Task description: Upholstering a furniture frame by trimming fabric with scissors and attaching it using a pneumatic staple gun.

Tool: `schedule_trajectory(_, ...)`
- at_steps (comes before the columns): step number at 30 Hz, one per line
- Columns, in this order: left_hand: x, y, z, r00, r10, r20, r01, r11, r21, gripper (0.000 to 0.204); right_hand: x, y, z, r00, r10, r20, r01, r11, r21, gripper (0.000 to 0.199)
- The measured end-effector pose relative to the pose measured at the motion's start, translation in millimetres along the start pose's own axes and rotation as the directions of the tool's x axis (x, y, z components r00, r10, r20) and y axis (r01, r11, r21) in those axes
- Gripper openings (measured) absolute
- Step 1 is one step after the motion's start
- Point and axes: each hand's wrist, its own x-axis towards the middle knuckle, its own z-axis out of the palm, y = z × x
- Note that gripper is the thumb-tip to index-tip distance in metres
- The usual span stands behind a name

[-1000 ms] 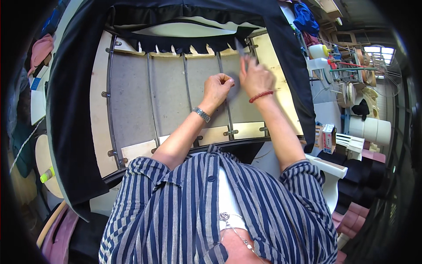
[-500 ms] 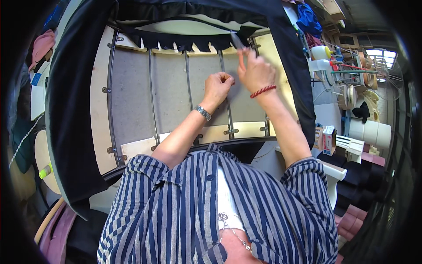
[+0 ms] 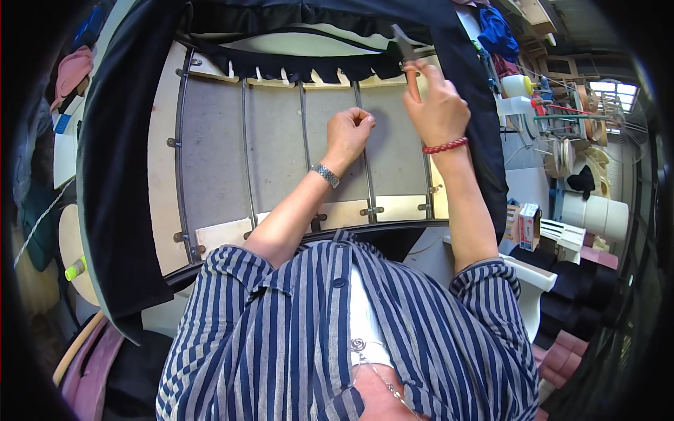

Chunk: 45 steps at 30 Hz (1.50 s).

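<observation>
A furniture frame lies in front of me, with black fabric [image 3: 284,68] stretched along its far rail. Several slits along the fabric's near edge show pale wood beneath. In my right hand [image 3: 441,109], closed around the orange handle, is a pair of scissors [image 3: 404,43]. Their grey blades point up and left beside the far right corner of the frame. My left hand [image 3: 349,133] hovers over the grey panel [image 3: 274,140] with thumb and fingertips pinched together. Whatever the pinch holds, if anything, is too small to see.
Dark metal rods [image 3: 307,126] run across the grey panel, fixed with brackets to the wooden rails [image 3: 407,205]. Loose black fabric [image 3: 123,182] drapes over the frame's left, far and right sides. Bottles [image 3: 516,85], a small box [image 3: 528,226] and white rolls [image 3: 597,214] are at right.
My right hand has moved right and slightly nearer me with the scissors, whose blades have shifted right and away from me. The left hand keeps its pinch almost in place.
</observation>
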Motion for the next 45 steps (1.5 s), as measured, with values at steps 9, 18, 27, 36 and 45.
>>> schedule_trajectory(9,64,15,28,0.886,0.411,0.216,-0.413,0.485,0.771,0.067,-15,35,28,0.687,0.216,0.694,-0.725,0.136,0.675,0.035)
schedule_trajectory(18,62,-5,23,0.864,0.403,0.301,-0.466,0.417,0.78,0.064,-34,41,-1,0.685,0.143,0.715,-0.701,-0.141,0.699,0.037)
schedule_trajectory(27,71,18,34,0.839,0.409,0.358,-0.523,0.426,0.738,0.073,-45,85,-109,0.896,0.181,0.406,-0.379,-0.166,0.91,0.043)
schedule_trajectory(36,63,20,30,0.858,0.361,0.366,-0.506,0.466,0.726,0.069,-65,186,-118,0.881,0.25,0.402,-0.398,-0.071,0.915,0.05)
schedule_trajectory(45,-16,123,-81,0.82,0.564,0.096,-0.408,0.459,0.789,0.032,-24,307,187,0.703,0.432,0.565,-0.709,0.357,0.608,0.03)
